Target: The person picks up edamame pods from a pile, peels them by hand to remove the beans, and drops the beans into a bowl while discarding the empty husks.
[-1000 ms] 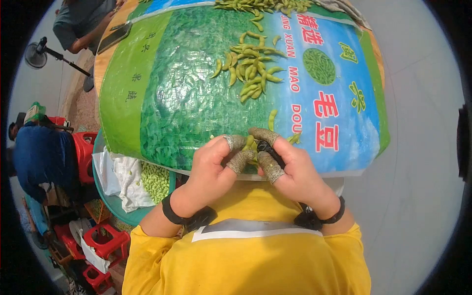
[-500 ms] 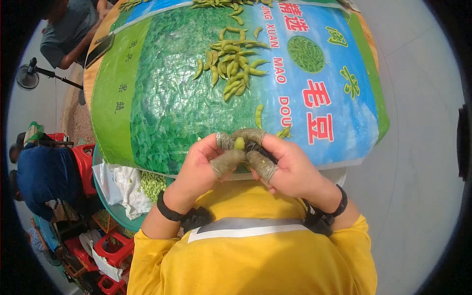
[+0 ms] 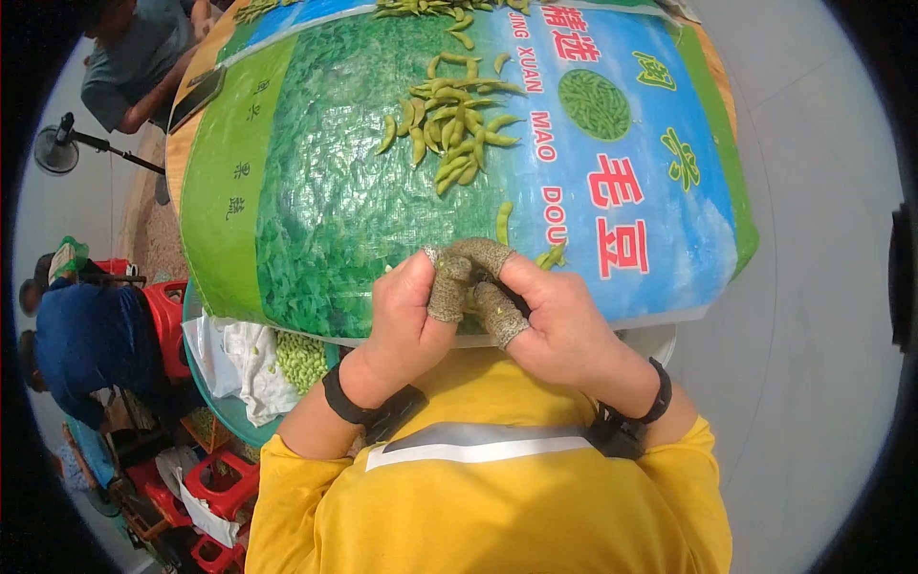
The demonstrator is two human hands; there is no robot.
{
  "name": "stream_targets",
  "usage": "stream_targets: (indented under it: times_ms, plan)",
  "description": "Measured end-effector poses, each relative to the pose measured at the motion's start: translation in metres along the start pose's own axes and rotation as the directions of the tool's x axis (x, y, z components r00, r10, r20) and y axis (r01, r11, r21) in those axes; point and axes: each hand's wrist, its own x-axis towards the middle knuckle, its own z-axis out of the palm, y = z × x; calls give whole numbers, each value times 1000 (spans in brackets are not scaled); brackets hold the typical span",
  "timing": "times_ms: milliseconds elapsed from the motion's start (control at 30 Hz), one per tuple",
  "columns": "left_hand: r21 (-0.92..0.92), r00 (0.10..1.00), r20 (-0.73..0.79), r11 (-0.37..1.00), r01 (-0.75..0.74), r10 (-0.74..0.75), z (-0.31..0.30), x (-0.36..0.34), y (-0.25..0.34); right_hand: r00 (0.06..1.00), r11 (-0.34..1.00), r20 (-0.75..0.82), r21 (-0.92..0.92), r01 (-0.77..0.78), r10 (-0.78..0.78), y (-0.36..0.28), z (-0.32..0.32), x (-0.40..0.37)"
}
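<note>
My left hand (image 3: 406, 311) and my right hand (image 3: 555, 320) press together at the near edge of a printed green and blue sack (image 3: 316, 191) spread over the table. Grey knitted finger covers sit on my thumbs and forefingers. The fingertips pinch a green soybean pod between them; it is almost fully hidden now. A single pod (image 3: 503, 221) lies just beyond my fingers, and another pod (image 3: 552, 255) lies beside my right forefinger. A loose pile of pods (image 3: 449, 129) rests farther out on the sack.
A green basin (image 3: 225, 407) at lower left holds shelled beans (image 3: 299, 359) and a white cloth (image 3: 239, 359). Red stools (image 3: 206, 478) stand below. A person in blue (image 3: 86, 335) sits left; another person (image 3: 129, 67) sits at the far corner by a fan (image 3: 57, 148). More pods (image 3: 421, 8) line the far edge.
My fingertips have closed tighter together, and the pod that showed between them half a second ago is now covered. The view shifted slightly between the first frame and now.
</note>
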Motion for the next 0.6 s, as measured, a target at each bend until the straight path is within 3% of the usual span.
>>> stream_targets:
  times_ms: [100,167,200,233,267,300,367,400,433,467,533,600]
  plan:
    - [-82,1000,7,997,4,-4,5,0,0,987,995,-127,-34,94,-97,12,5,1]
    - [-273,984,46,945,181,-175,8,-1,7,986,996,-142,-41,84,-89,10,3,1]
    - [-274,983,45,944,181,-176,5,1,12,984,996,-156,-48,79,-85,10,3,1]
    - [-460,931,170,809,365,-323,1,5,18,984,996,-155,-48,78,-85,11,2,1]
    - [-594,846,319,605,530,-427,-1,8,21,990,996,-140,92,16,-3,13,2,1]
    - [-596,846,317,604,529,-429,-3,8,19,991,972,-113,229,-49,76,14,1,0]
    - [-665,756,503,370,648,-420,-10,8,14,981,957,-142,274,-91,134,14,0,-1]
    - [-668,757,500,369,646,-420,-9,7,15,966,938,-171,321,-131,193,14,-1,-1]
    - [-585,815,406,568,579,-412,-6,7,17,956,873,-147,459,-163,256,13,-1,2]
    - [-463,869,318,737,491,-379,-5,7,18,955,874,-147,458,-164,257,12,-4,4]
    - [-480,888,309,750,454,-340,-5,8,20,928,826,19,450,-340,372,10,-9,9]
    - [-499,908,292,762,412,-299,-5,7,18,930,797,41,502,-336,366,16,-11,15]
